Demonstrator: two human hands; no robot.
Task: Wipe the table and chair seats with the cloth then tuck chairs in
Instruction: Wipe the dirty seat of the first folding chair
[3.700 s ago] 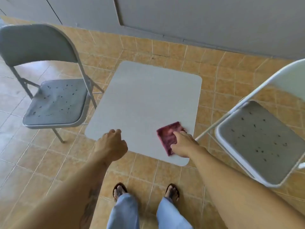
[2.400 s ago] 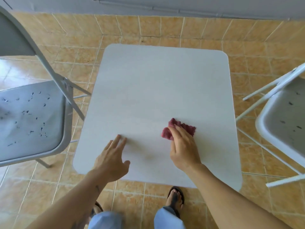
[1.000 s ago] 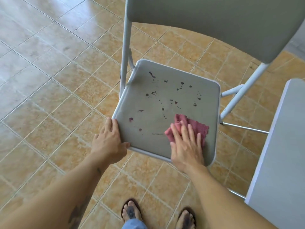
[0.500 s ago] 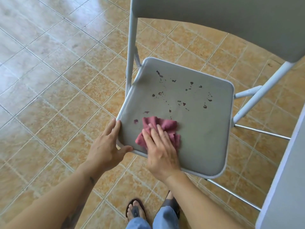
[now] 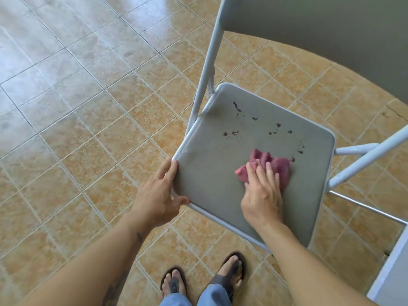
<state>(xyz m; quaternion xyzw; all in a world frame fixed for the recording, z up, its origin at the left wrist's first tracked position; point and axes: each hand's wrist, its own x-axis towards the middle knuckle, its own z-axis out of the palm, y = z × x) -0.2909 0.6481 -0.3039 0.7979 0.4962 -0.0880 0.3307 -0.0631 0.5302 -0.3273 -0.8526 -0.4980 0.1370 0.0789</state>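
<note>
A grey folding chair stands before me, its padded seat (image 5: 212, 173) dotted with dark specks (image 5: 256, 127) across the far half. My right hand (image 5: 262, 191) lies flat on a crumpled pink cloth (image 5: 278, 166), pressing it onto the middle of the seat. My left hand (image 5: 159, 193) grips the seat's near-left corner, thumb on the front rim. The chair's backrest (image 5: 320, 27) fills the top right. A sliver of the white table (image 5: 395, 279) shows at the bottom right edge.
Tan floor tiles (image 5: 77, 129) spread out to the left and behind the chair. The chair's white legs and crossbar (image 5: 364, 208) run to the right, towards the table. My sandalled feet (image 5: 203, 279) stand just in front of the seat.
I went from wiping the table to the chair seat. In the last half second my right hand slid the cloth rightwards across the seat; specks at the near left are gone. My left hand kept its grip.
</note>
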